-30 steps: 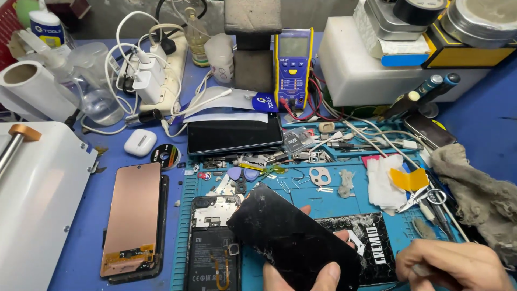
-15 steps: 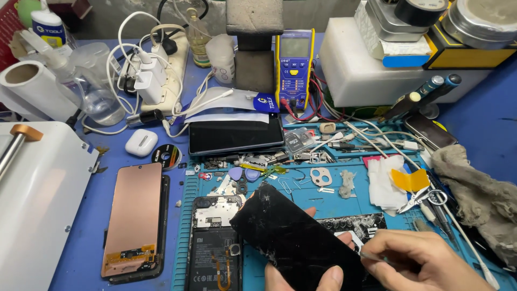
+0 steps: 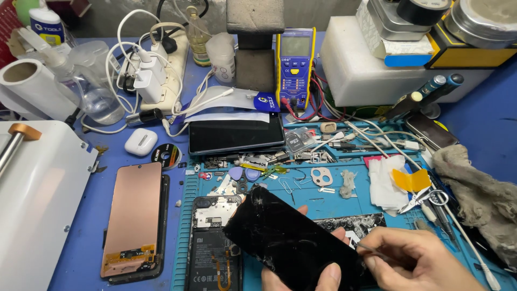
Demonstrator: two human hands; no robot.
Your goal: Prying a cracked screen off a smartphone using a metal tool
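My left hand (image 3: 318,269) holds a black cracked phone screen panel (image 3: 285,240) from below, thumb on its lower edge, tilted over the blue work mat (image 3: 323,202). My right hand (image 3: 420,261) pinches a thin metal tool (image 3: 369,249) whose tip touches the panel's right edge. An opened phone body (image 3: 212,242) with exposed board and orange flex cable lies on the mat just left of the panel. A copper-backed display (image 3: 132,218) rests further left on the blue table.
A multimeter (image 3: 295,64), a dark phone (image 3: 236,134), white earbud case (image 3: 141,141), chargers with cables (image 3: 148,81), paper roll (image 3: 32,89), white machine (image 3: 32,199), picks, small parts, scissors (image 3: 425,196), tissues (image 3: 385,180) and a grey rag (image 3: 479,194) crowd the bench.
My right hand has moved left from the lower right corner up to the panel's right edge, bringing the thin tool against it. The panel has stayed in my left hand.
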